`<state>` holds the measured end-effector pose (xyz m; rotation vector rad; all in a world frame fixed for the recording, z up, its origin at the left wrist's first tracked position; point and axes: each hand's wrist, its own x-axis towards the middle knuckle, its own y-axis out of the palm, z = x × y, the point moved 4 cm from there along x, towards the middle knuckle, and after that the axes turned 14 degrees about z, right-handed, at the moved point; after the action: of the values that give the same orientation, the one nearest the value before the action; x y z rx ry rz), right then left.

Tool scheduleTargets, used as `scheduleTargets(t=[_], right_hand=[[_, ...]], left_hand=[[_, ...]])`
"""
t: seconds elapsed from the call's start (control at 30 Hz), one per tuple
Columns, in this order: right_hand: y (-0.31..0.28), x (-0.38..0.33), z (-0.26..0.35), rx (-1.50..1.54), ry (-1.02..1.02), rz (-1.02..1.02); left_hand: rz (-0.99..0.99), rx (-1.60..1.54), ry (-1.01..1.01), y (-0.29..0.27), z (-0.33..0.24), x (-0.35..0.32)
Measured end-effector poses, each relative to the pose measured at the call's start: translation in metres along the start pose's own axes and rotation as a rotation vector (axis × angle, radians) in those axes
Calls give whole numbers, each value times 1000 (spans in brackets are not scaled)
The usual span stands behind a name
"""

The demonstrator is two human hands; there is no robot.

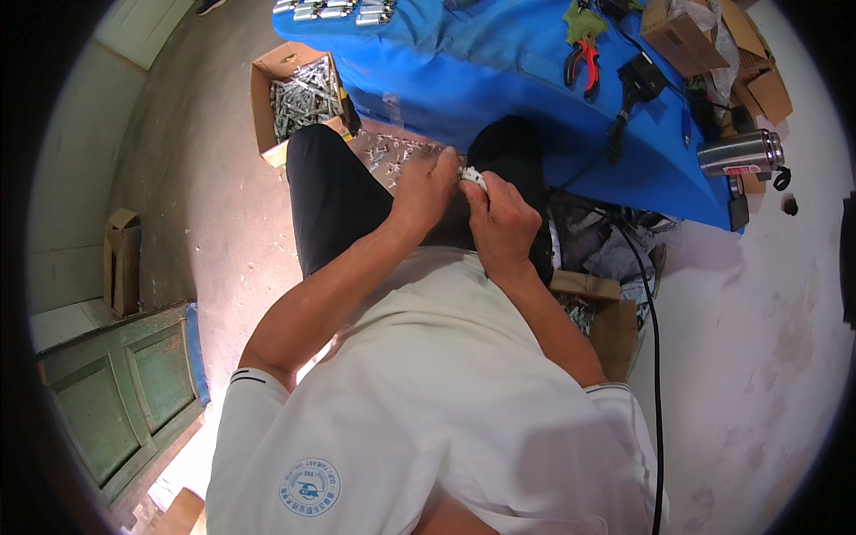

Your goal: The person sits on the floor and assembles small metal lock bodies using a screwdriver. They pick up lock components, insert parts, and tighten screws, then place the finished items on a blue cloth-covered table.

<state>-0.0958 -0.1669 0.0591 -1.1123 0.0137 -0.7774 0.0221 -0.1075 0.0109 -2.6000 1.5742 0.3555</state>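
Between my knees, a small white part (pixel 473 178) with dark spots is pinched between the thumb and fingers of my right hand (pixel 510 225). Only its upper end shows, so its exact kind is unclear. My left hand (pixel 423 190) is closed right beside it, thumb pointing up and slightly blurred. What those left fingers grip, if anything, is hidden behind the hand. Both hands are held over my lap, a short way off the near edge of the blue-covered table (pixel 428 71).
A cardboard box (pixel 261 98) of metal parts stands on the floor to the left. On the table lie red-and-black pliers (pixel 584 67), rows of silver cylinders (pixel 323 11) and a steel flask (pixel 740 153). A black cable (pixel 657 374) hangs at the right, past another open box (pixel 613 334).
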Motion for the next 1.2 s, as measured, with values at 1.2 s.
scheduleTargets(t=[1.2], right_hand=[[-29, -12, -16, 1001, 489, 282]], left_hand=[[289, -787, -267, 29, -26, -41]])
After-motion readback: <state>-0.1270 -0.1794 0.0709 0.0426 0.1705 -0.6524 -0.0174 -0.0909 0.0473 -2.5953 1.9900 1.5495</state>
